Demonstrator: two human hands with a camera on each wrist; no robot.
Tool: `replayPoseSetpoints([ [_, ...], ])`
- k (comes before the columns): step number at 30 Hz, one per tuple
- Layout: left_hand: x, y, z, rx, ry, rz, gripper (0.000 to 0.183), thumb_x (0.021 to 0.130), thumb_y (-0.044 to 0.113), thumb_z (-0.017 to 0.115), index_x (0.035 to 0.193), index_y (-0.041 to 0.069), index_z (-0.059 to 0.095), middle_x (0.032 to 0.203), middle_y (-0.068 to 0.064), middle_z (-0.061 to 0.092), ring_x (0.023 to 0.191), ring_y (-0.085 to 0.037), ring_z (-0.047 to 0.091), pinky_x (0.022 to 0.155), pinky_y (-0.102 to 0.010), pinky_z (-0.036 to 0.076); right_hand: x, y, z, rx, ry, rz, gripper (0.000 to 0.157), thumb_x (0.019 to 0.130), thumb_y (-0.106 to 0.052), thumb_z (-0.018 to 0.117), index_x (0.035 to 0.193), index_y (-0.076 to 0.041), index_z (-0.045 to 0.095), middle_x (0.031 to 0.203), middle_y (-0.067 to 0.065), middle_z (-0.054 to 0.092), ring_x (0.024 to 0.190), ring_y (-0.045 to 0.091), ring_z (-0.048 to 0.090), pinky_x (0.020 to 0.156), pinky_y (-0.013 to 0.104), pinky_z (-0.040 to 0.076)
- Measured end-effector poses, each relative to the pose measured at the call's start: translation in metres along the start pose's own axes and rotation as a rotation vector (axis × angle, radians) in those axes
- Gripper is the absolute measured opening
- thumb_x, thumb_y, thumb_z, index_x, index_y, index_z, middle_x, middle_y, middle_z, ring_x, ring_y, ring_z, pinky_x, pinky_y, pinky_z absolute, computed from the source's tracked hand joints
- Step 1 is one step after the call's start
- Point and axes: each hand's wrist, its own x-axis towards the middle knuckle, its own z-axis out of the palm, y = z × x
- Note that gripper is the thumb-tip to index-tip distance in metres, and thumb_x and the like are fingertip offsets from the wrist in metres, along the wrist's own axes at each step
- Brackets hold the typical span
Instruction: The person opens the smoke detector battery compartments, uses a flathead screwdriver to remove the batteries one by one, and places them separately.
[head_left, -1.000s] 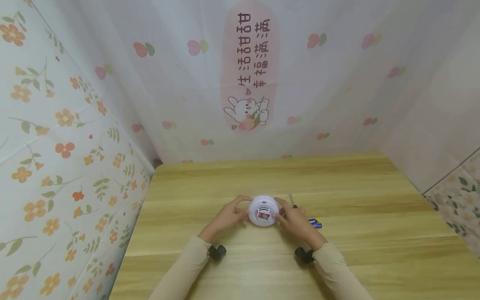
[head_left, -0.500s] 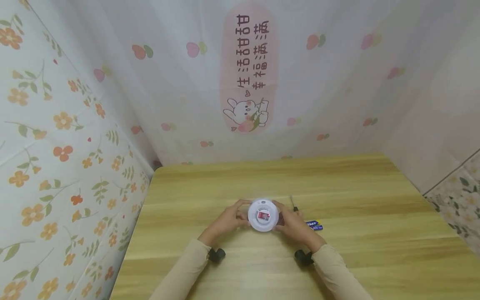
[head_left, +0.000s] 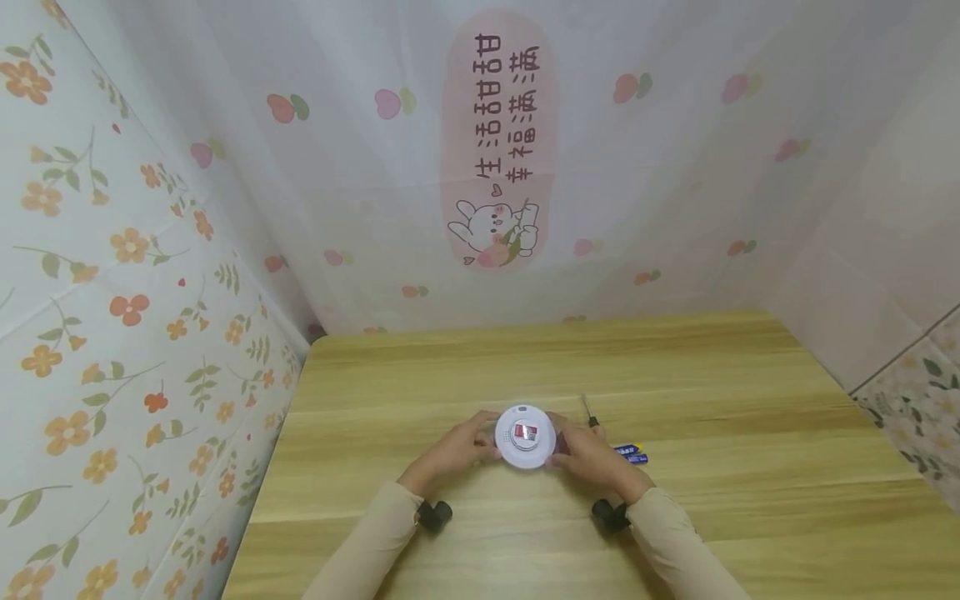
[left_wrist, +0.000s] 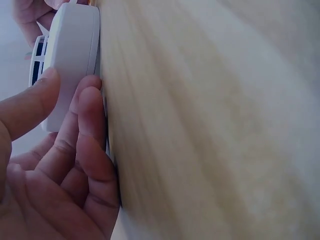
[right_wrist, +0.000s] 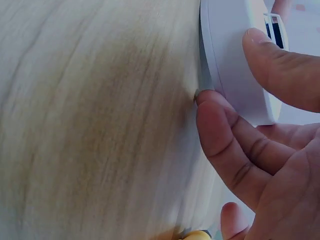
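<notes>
A round white smoke detector (head_left: pixel 525 438) with a raised, slotted centre and a red-and-silver label faces up at the middle of the table. My left hand (head_left: pixel 454 452) grips its left edge. In the left wrist view, that thumb lies on the detector's side wall (left_wrist: pixel 75 45) and the fingertips are at its lower rim, close to the wood. On the opposite edge, my right hand (head_left: pixel 592 454) holds it likewise. The right wrist view shows the thumb against the white casing (right_wrist: pixel 232 55) and fingers curled at the bottom rim. The underside is hidden.
Just beyond my right hand lies a small screwdriver (head_left: pixel 589 412) with a dark handle. Blue batteries (head_left: pixel 632 453) with a touch of yellow rest right of that hand. The wooden table (head_left: pixel 420 367) ends at a printed curtain (head_left: pixel 360 208) behind.
The detector has come slightly toward me and its tilt has changed, so its labelled face shows more squarely. Both hands have moved with it and kept their hold.
</notes>
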Motion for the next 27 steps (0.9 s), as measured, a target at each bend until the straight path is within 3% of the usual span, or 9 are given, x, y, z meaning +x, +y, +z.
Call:
replayPoseSetpoints([
  [3, 0.003, 0.0, 0.001, 0.043, -0.003, -0.001, 0.062, 0.086, 0.009, 0.069, 0.141, 0.004, 0.042, 0.083, -0.008, 0.069, 0.075, -0.013, 0.059, 0.071, -0.027, 0.047, -0.001, 0.001, -0.002, -0.026, -0.016, -0.015, 0.068, 0.084, -0.017, 0.072, 0.141, 0.004, 0.042, 0.133, 0.019, 0.059, 0.12, 0.033, 0.058, 0.087, 0.05, 0.028],
  [6, 0.005, 0.002, 0.003, 0.102, -0.005, -0.006, 0.063, 0.085, 0.012, 0.071, 0.14, -0.001, 0.043, 0.079, -0.005, 0.069, 0.071, -0.011, 0.057, 0.07, -0.023, 0.045, -0.002, 0.001, -0.006, -0.06, -0.038, -0.016, 0.064, 0.087, -0.016, 0.069, 0.14, 0.007, 0.043, 0.134, 0.02, 0.058, 0.123, 0.035, 0.056, 0.086, 0.051, 0.029],
  [10, 0.006, 0.007, 0.003, 0.134, -0.011, -0.008, 0.063, 0.085, 0.011, 0.072, 0.138, -0.007, 0.043, 0.076, -0.006, 0.069, 0.066, -0.01, 0.055, 0.064, -0.021, 0.043, -0.002, 0.001, -0.01, -0.077, -0.056, -0.019, 0.062, 0.088, -0.018, 0.069, 0.138, 0.008, 0.045, 0.131, 0.021, 0.06, 0.12, 0.036, 0.057, 0.085, 0.052, 0.031],
  [14, 0.005, 0.013, 0.001, 0.116, -0.017, -0.008, 0.064, 0.085, 0.01, 0.072, 0.139, -0.007, 0.043, 0.077, -0.007, 0.068, 0.066, -0.01, 0.054, 0.06, -0.02, 0.043, -0.002, 0.004, -0.013, -0.062, -0.05, -0.028, 0.06, 0.088, -0.02, 0.068, 0.138, 0.007, 0.046, 0.131, 0.022, 0.059, 0.122, 0.039, 0.056, 0.093, 0.062, 0.032],
  [17, 0.002, 0.016, -0.003, 0.121, -0.007, -0.018, 0.063, 0.088, 0.014, 0.069, 0.141, -0.004, 0.042, 0.083, -0.006, 0.065, 0.068, -0.01, 0.054, 0.059, -0.021, 0.044, -0.002, 0.006, -0.018, -0.041, -0.029, -0.059, 0.058, 0.09, -0.019, 0.067, 0.137, 0.008, 0.046, 0.118, 0.021, 0.066, 0.111, 0.035, 0.062, 0.096, 0.06, 0.04],
  [21, -0.003, 0.021, -0.012, 0.12, 0.029, -0.019, 0.06, 0.094, 0.024, 0.062, 0.144, 0.0, 0.04, 0.097, -0.008, 0.064, 0.079, -0.016, 0.061, 0.064, -0.027, 0.051, -0.002, 0.005, -0.028, 0.032, 0.004, -0.081, 0.058, 0.092, -0.016, 0.064, 0.139, 0.009, 0.043, 0.107, 0.016, 0.066, 0.099, 0.029, 0.063, 0.085, 0.047, 0.052],
  [24, -0.006, 0.027, -0.019, 0.155, 0.084, 0.006, 0.061, 0.095, 0.033, 0.061, 0.145, 0.005, 0.041, 0.112, -0.012, 0.065, 0.097, -0.024, 0.064, 0.078, -0.037, 0.054, -0.006, 0.003, -0.036, 0.054, 0.036, -0.086, 0.06, 0.092, -0.018, 0.064, 0.142, 0.006, 0.04, 0.118, 0.021, 0.062, 0.111, 0.039, 0.058, 0.092, 0.053, 0.049],
  [27, -0.011, 0.033, -0.023, 0.255, 0.167, 0.024, 0.066, 0.092, 0.044, 0.061, 0.146, 0.012, 0.041, 0.128, -0.012, 0.061, 0.117, -0.031, 0.059, 0.093, -0.049, 0.05, -0.009, 0.001, -0.042, 0.006, 0.096, -0.11, 0.064, 0.09, -0.022, 0.067, 0.143, 0.002, 0.04, 0.13, 0.024, 0.056, 0.123, 0.045, 0.05, 0.099, 0.06, 0.042],
])
